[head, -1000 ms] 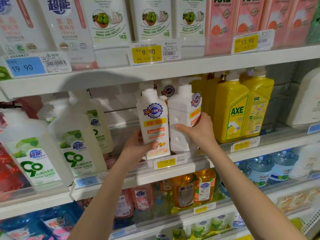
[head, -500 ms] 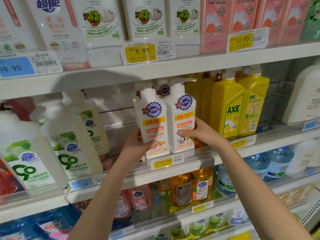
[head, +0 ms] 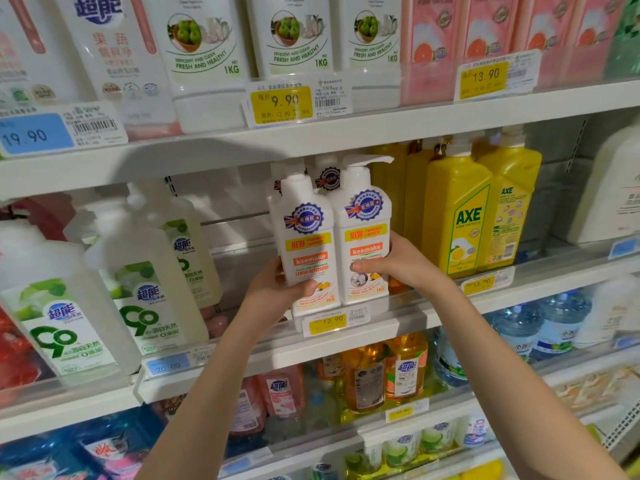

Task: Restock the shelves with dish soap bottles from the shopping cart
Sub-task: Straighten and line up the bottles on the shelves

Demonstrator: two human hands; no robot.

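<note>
Head view: two upright ksemake detergent bottles

The left white pump bottle and the right white pump bottle read "ksemake", the yellow bottle "AXE", an upper-shelf bottle "FRESH AND HEALTHY", the blue price tag "19.90", the upper yellow price tag "9.90", and the lower yellow price tag "12.90".

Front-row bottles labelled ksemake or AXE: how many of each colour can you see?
White ksemake bottles: 2, gripped by the left hand and right hand
Yellow AXE bottles: 2
Total: 4
</note>
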